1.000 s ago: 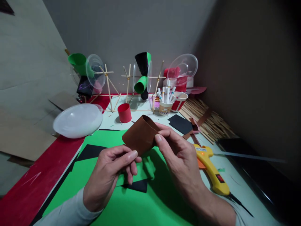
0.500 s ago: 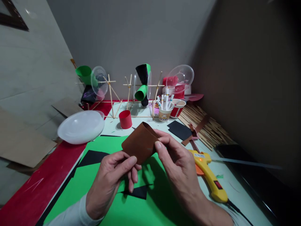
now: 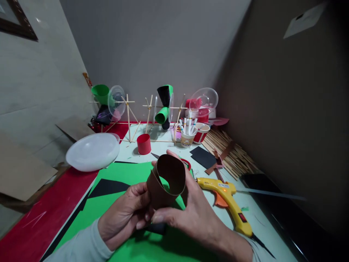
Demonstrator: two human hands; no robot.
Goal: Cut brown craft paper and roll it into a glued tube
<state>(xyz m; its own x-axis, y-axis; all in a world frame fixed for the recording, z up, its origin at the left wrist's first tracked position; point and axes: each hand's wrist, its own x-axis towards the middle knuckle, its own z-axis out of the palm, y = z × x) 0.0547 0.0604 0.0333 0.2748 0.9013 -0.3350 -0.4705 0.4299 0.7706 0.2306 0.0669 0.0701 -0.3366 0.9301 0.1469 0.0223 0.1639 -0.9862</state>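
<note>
A brown sheet of craft paper (image 3: 167, 199), curled into an open tube, is held over the green sheets with its round opening tilted toward me. My left hand (image 3: 129, 211) pinches the tube's left side near the overlapping edge. Around the right side wraps my right hand (image 3: 188, 203), thumb at the lower front and fingers behind. Beneath them lie green sheets (image 3: 120, 213) and a black paper piece (image 3: 107, 187). Just behind the tube, red-handled scissors (image 3: 186, 163) are partly hidden. A smaller red paper tube (image 3: 144, 144) stands upright farther back.
To the right lies a yellow glue gun (image 3: 231, 203) with a glue stick in it. Bamboo sticks (image 3: 231, 153) and a cup of markers (image 3: 187, 140) are behind. Stick frames carry a green-and-black paper wheel (image 3: 165, 105). A white plastic lid (image 3: 92, 152) rests at left.
The brown paper has turned from lying sideways to showing its round opening toward me. My right hand has moved from pinching its edge to wrapping around its side.
</note>
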